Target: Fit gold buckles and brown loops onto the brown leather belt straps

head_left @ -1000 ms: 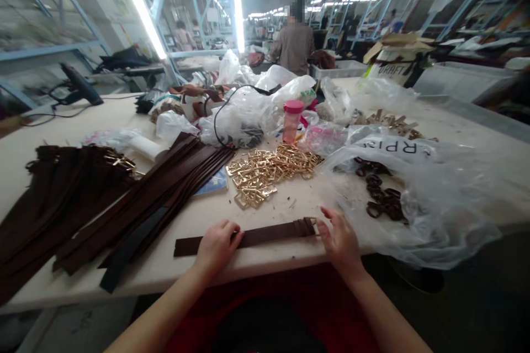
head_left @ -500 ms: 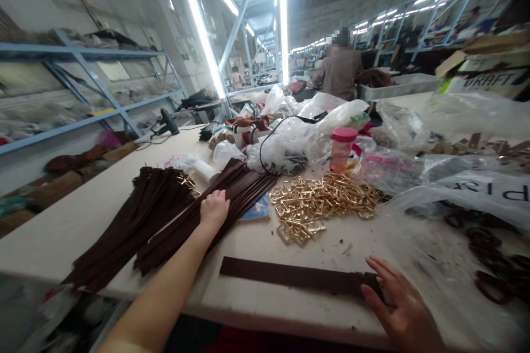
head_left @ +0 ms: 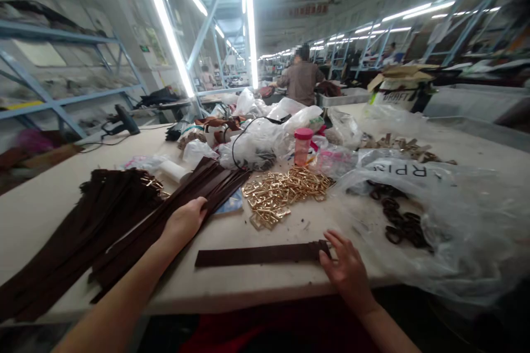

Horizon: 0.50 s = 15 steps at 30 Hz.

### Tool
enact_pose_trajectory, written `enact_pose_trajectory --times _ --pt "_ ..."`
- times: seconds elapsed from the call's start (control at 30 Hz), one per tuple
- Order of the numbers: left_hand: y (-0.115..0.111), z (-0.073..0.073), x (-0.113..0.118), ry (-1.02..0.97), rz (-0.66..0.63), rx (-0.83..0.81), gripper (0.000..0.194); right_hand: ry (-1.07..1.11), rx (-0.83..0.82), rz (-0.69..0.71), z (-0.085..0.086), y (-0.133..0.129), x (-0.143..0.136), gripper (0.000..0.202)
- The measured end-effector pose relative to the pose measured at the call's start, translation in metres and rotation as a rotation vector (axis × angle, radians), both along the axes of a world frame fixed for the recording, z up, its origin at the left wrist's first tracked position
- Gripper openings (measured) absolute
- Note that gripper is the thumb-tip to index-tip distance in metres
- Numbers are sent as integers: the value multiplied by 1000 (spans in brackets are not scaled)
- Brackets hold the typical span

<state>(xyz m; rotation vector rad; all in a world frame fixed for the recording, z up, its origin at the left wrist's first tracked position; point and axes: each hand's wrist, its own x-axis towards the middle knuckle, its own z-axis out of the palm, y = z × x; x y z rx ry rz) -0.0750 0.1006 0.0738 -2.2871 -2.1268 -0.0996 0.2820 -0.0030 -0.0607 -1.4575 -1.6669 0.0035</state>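
My left hand [head_left: 188,219] rests on a long pile of dark brown straps [head_left: 155,223], its fingers curled round the pile's right side. How many straps it grips is hidden. A separate brown strap [head_left: 256,254] lies flat across the table before me. At its right end is my right hand [head_left: 345,264], thumb and fingers apart, the thumb touching the strap. Beyond the strap, a heap of gold rectangular buckles [head_left: 285,193] covers part of the table. Another bundle of brown straps [head_left: 91,220], with gold metal at its far end, fans out on the left.
Clear plastic bags [head_left: 467,215] spread over the right side, with dark brown loops [head_left: 408,226] among them. A pink-lidded cup [head_left: 303,146] stands behind the buckles. A white roll [head_left: 174,170] lies between the bundles. A person [head_left: 301,79] stands farther back.
The view has turned right, so the table's contents sit farther left. My left hand has slid nearer along the strap pile, its fingers curling at the edge. My right hand stays at the strap's end.
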Motion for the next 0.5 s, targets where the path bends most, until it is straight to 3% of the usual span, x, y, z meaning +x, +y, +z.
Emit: enact_pose_trajectory --times 0.1,0.17,0.27,0.33,0.43,0.5 --pt "-50 14 23 -328 -246 -297 25 269 -93 46 22 -8 -14 44" --pt "-81 15 40 -476 -292 -509 22 540 -224 135 37 -10 -25 51" --pt "-113 4 66 -648 -291 -717 19 841 -441 270 53 -12 -39 39" --pt "-122 -8 84 -845 -236 -919 23 910 -545 313 58 -13 -45 31" --pt "-118 -27 106 -1213 -125 -1227 39 835 -599 398 61 -5 -47 29" --pt "-109 -40 116 -1368 -80 -1235 45 721 -570 425 60 10 -41 32"
